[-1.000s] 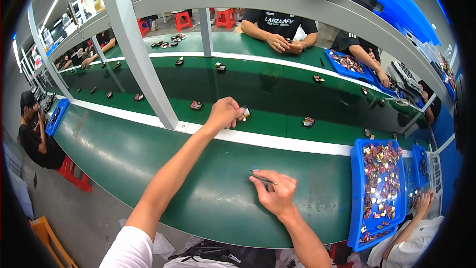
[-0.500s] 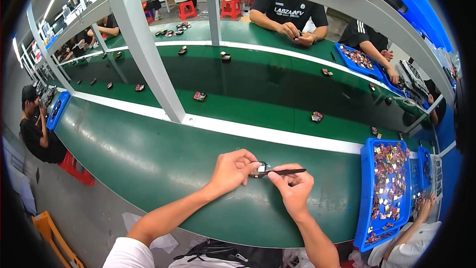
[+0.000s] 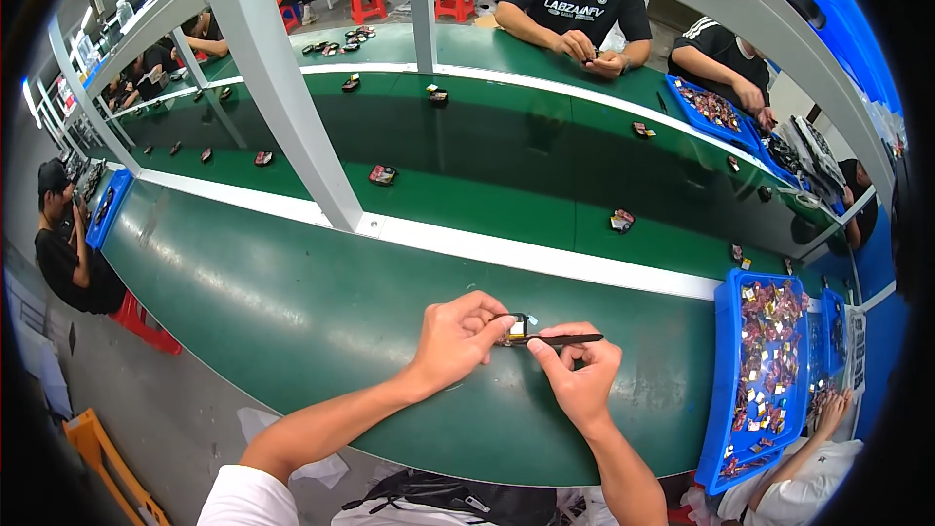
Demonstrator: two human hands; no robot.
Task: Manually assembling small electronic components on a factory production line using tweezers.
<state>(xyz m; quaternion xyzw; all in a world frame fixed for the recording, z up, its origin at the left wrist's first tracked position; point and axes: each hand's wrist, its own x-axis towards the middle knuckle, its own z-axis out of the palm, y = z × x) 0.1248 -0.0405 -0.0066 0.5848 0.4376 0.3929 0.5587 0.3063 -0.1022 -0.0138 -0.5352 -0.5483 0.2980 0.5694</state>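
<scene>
Between the thumb and fingers of my left hand (image 3: 462, 339) is a small black plastic case (image 3: 519, 325) with a white and yellow piece in it, just above the green bench. A pale blue tab sticks out at the case's far right corner. My right hand (image 3: 582, 370) pinches a slim black stick-like tool (image 3: 575, 339). It lies nearly level, its left end at the near edge of the case. Whether that tip touches the case or goes inside it I cannot make out. My left fingers hide the left part of the case.
A blue tray (image 3: 723, 370) of small wired parts stands to my right. Beyond the white rail (image 3: 506, 258) runs a green belt with scattered small black cases (image 3: 383, 174). A grey post (image 3: 282, 88) rises from the rail. Co-workers sit across, at far left and at right.
The tool has turned slightly and lies more level. The case has tipped a little, showing more of its white and yellow inside and the blue tab. My hands stay in nearly the same place.
</scene>
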